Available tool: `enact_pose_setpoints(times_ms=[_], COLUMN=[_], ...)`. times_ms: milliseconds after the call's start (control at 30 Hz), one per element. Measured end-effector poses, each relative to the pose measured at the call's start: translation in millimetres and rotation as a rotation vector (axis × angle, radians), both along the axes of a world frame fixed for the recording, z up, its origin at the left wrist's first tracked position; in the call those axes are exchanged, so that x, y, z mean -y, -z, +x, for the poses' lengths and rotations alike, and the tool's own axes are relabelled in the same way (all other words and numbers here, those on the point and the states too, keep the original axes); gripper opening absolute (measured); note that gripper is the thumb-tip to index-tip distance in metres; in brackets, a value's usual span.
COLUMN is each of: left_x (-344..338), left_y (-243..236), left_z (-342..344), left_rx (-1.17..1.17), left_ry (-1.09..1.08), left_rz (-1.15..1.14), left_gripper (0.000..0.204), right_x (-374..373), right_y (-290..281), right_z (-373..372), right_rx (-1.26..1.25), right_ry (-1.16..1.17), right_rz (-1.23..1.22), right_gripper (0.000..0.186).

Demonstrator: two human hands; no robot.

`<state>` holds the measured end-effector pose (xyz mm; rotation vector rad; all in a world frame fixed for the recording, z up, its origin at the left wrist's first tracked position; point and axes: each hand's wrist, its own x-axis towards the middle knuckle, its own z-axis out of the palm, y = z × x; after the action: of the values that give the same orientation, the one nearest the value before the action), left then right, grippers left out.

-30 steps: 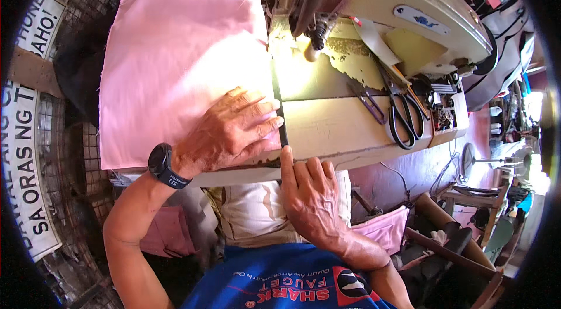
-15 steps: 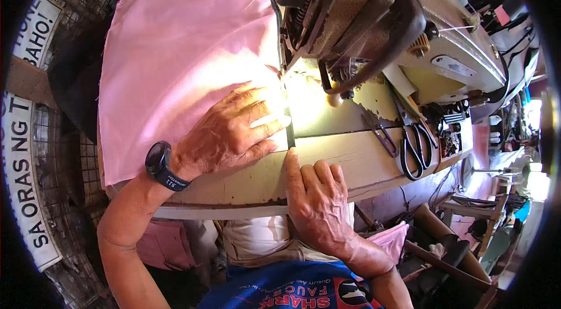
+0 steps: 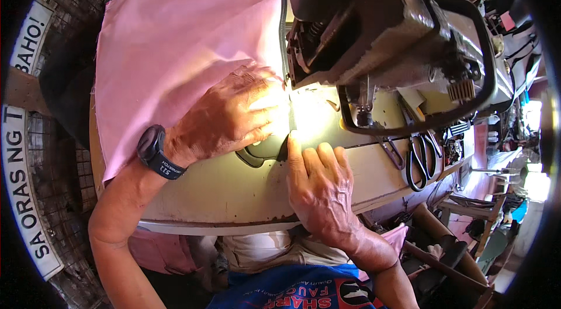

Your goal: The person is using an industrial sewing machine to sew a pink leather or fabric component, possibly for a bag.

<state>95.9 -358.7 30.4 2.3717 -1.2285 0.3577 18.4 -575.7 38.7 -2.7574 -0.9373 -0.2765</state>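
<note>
A large sheet of pink fabric [image 3: 175,46] lies spread over the pale table [image 3: 234,198], running under the head of a grey sewing machine [image 3: 385,34]. My left hand [image 3: 228,116], with a dark watch on the wrist, presses flat on the fabric's near right edge beside the brightly lit needle area [image 3: 310,122]. My right hand [image 3: 321,186] lies flat on the table just in front of the needle, its index finger touching the fabric's edge. Neither hand grips anything; the fingers are spread.
Black-handled scissors [image 3: 418,160] and a smaller tool lie on the table to the right. Wire mesh and a white sign with lettering [image 3: 29,151] stand at the left. A cluttered workshop with stools and parts fills the right side.
The view has come closer to the machine head. Both hands have slid forward with the fabric toward the needle, and the right index finger now reaches the lit spot.
</note>
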Motion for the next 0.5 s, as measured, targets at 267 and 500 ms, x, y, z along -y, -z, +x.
enact_pose_setpoints(times_ms=[267, 500], left_x=[-8.0, -4.9], left_y=[7.8, -0.6], left_z=[20.0, 26.1], left_rx=[-0.031, 0.133], left_ry=[-0.019, -0.059], left_rz=[-0.03, -0.002], left_gripper=[0.022, 0.026], right_x=[-7.8, -10.3], right_y=[8.4, 14.0], right_z=[20.7, 32.5], right_rx=[-0.036, 0.034], right_ry=[0.069, 0.065], right_rz=[0.011, 0.136], right_gripper=[0.055, 0.05])
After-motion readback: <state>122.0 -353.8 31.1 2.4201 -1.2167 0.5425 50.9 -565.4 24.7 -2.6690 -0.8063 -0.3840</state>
